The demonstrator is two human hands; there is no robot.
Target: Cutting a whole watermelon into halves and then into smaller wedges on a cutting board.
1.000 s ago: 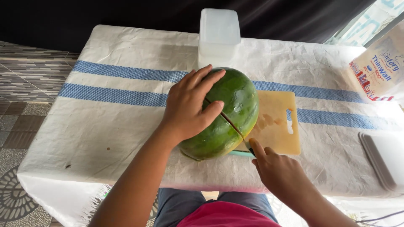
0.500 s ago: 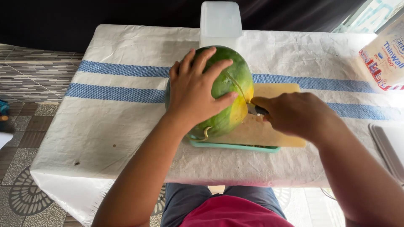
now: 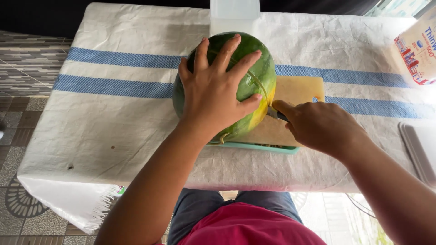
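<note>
Left hand: fingers spread, pressing the watermelon steady.
Right hand: fist curled around the knife.
Cut: blade in the rind — melon still whole (board underneath).

The knife blade is hidden inside the watermelon; the right hand covers its handle. The clear container, printed box and what may be a tray are cut off by the edges.
</note>
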